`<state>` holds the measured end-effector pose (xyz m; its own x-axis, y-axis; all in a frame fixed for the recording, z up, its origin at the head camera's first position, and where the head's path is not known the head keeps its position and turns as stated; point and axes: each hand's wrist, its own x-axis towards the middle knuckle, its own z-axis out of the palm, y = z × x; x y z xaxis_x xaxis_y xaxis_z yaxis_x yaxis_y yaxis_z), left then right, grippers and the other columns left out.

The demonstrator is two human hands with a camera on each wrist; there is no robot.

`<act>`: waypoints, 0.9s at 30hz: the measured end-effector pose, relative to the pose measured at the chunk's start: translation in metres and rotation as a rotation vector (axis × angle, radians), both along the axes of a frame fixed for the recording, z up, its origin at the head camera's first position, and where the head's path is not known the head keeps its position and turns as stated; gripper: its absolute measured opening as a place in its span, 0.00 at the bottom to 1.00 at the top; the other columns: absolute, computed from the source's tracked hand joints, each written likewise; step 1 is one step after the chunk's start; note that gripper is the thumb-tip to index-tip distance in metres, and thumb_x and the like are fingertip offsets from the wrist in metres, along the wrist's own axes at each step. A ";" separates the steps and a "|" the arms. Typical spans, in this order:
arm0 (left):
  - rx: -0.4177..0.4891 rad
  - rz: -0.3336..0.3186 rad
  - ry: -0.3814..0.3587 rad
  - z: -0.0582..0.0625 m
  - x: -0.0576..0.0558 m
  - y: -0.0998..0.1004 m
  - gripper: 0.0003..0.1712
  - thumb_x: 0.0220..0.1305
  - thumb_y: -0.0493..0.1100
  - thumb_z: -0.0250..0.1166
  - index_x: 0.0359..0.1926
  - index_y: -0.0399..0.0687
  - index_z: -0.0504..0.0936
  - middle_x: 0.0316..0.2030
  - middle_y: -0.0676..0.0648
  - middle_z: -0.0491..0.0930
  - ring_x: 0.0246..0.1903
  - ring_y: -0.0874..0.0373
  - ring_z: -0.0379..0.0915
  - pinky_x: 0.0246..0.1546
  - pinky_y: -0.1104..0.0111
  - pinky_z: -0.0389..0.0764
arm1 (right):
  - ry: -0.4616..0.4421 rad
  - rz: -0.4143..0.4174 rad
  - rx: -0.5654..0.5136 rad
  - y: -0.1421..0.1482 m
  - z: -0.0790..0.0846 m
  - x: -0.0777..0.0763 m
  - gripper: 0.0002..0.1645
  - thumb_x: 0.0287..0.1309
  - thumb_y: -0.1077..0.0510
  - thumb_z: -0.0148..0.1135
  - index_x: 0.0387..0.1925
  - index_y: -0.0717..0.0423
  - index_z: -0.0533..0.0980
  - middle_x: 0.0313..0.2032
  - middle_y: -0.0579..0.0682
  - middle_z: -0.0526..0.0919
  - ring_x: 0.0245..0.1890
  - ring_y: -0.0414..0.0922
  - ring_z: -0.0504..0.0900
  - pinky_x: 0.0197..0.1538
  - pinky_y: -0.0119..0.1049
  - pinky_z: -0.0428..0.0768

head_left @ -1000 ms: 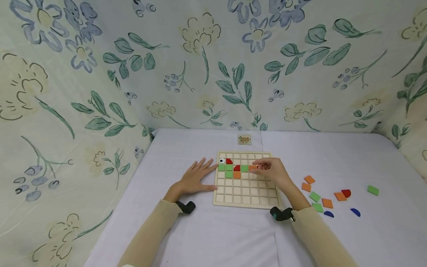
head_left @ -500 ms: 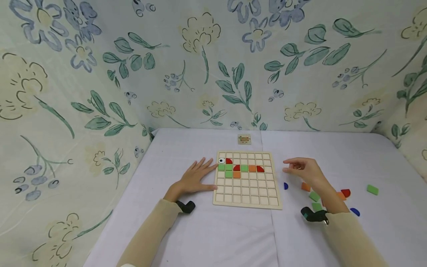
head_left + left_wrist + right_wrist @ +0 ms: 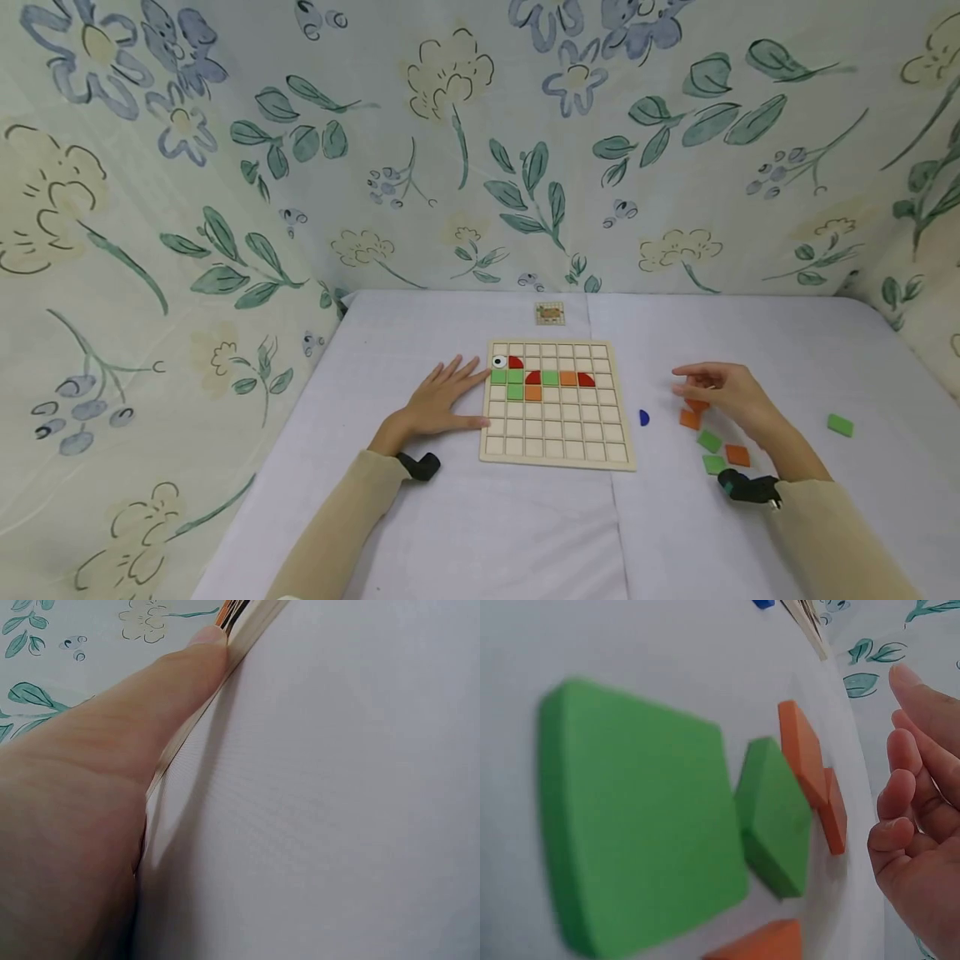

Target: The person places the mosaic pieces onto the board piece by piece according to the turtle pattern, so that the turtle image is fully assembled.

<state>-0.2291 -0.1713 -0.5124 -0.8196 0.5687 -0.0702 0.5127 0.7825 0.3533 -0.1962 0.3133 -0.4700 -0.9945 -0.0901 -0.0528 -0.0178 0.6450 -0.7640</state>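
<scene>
My left hand [image 3: 442,404] lies with fingers spread against the left edge of a wooden grid board [image 3: 555,452]; the left wrist view shows the thumb [image 3: 180,682] touching the board's side. On the board sit a round eye tile [image 3: 499,362], green squares [image 3: 515,392], orange squares [image 3: 533,392] and red rounded pieces [image 3: 586,379]. To the board's right, my right hand [image 3: 731,396] hovers above loose orange tiles [image 3: 689,419], its fingers loosely bent. Between those fingers, the right wrist view [image 3: 922,802] shows nothing held.
Loose green tiles [image 3: 709,441] and another orange tile [image 3: 738,455] lie near the right wrist. A blue half-round piece [image 3: 644,417] is beside the board, and a green tile [image 3: 841,425] lies farther right. Behind the board is a small picture card [image 3: 550,313].
My right hand has left the board and moved right to the loose tiles. A red rounded piece now shows at the end of the row where the hand was. The left hand stays put.
</scene>
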 end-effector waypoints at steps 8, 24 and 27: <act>-0.006 -0.003 -0.002 0.002 0.000 0.001 0.55 0.58 0.79 0.56 0.79 0.68 0.48 0.79 0.54 0.39 0.77 0.52 0.25 0.74 0.52 0.30 | 0.005 0.032 0.066 0.020 -0.007 0.002 0.30 0.59 0.51 0.72 0.58 0.64 0.78 0.39 0.54 0.78 0.38 0.47 0.71 0.34 0.28 0.73; 0.006 0.005 -0.008 0.002 0.000 0.000 0.55 0.57 0.79 0.56 0.79 0.68 0.48 0.79 0.54 0.39 0.77 0.52 0.25 0.74 0.52 0.30 | -0.133 0.073 0.029 0.042 -0.018 -0.004 0.37 0.54 0.50 0.75 0.61 0.65 0.75 0.38 0.53 0.75 0.36 0.45 0.70 0.32 0.30 0.71; 0.001 0.002 -0.008 0.004 0.000 0.001 0.55 0.58 0.79 0.57 0.79 0.67 0.49 0.79 0.53 0.40 0.77 0.51 0.26 0.74 0.52 0.31 | -0.144 0.073 0.018 0.044 -0.019 -0.003 0.38 0.53 0.50 0.76 0.61 0.65 0.76 0.37 0.52 0.75 0.35 0.44 0.70 0.31 0.30 0.71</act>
